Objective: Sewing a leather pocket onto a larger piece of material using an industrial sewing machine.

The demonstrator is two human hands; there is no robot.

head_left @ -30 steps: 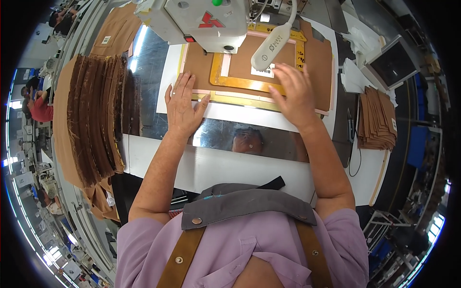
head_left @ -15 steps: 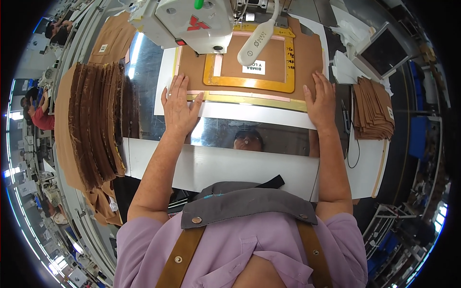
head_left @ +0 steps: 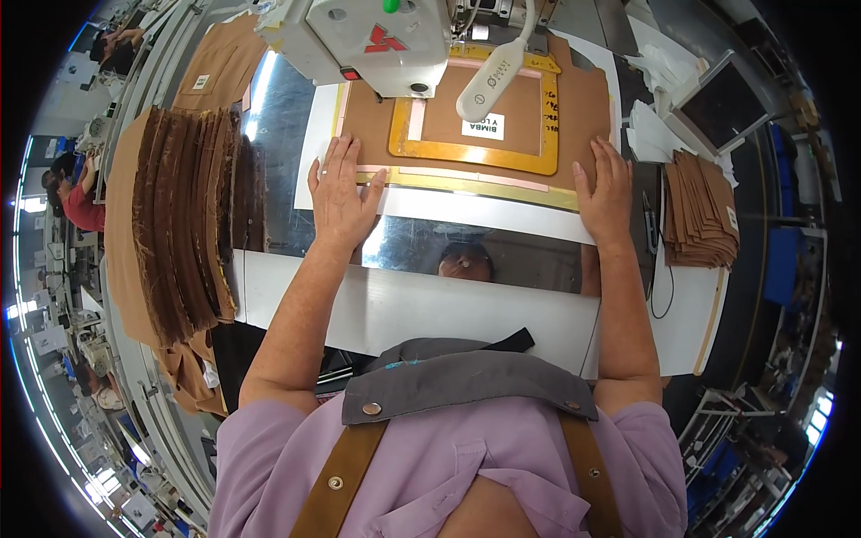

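Left hand at 10 o'clock and right hand at 2 o'clock, well apart, outstretched at the near corners of the brown panel, which lies at 12 o'clock beneath a yellow frame.

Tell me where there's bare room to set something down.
Bare: the white strip between metal plate and grey apron, and most of the white area on the near side of the right-hand brown stack. Crowded: around the yellow frame, with machine head overhanging and left hand and right hand to either side.
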